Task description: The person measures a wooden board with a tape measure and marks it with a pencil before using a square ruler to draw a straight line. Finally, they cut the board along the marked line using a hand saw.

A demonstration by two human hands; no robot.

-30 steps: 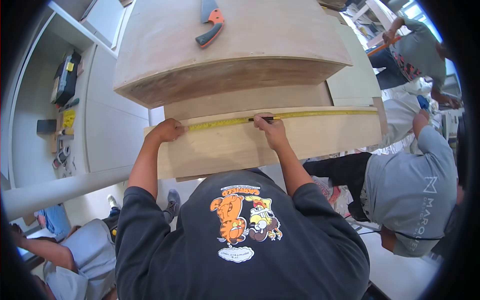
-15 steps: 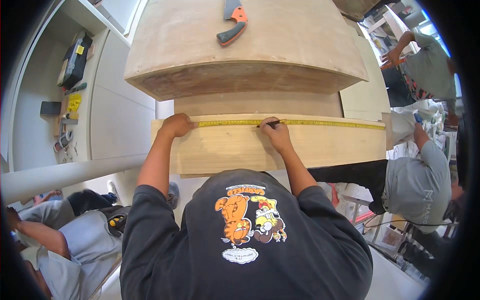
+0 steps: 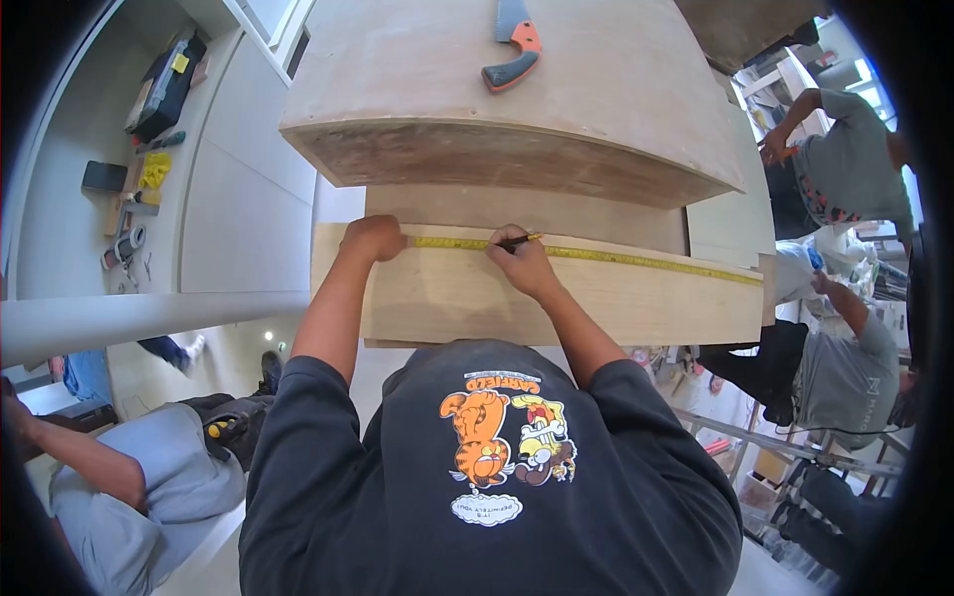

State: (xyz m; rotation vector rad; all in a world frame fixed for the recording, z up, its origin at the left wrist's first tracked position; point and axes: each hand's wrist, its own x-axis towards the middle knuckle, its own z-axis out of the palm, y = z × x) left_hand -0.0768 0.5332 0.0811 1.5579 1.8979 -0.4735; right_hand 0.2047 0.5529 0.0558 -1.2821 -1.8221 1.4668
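A yellow tape measure point(image 3: 656, 262) lies stretched along the far edge of a pale wooden board point(image 3: 556, 313). My left hand point(image 3: 374, 238) is closed on the tape at its left end, near the board's far left corner. Farther right, my right hand point(image 3: 521, 264) grips a dark pencil point(image 3: 517, 240) between its fingers and rests on the board at the tape. The pencil lies slanted across the tape's markings, its yellowish end pointing right.
Beyond the board stands a large wooden box point(image 3: 517, 159) with a handsaw point(image 3: 514, 62) on top. Left, a shelf holds a toolbox point(image 3: 167, 91) and yellow cloth point(image 3: 155, 170). People in grey shirts are at the right point(image 3: 845, 377) and lower left point(image 3: 149, 477).
My right hand has slid left along the tape with the pencil, closer to my left hand. My left hand stays at the tape's left end. The whole view has shifted slightly.
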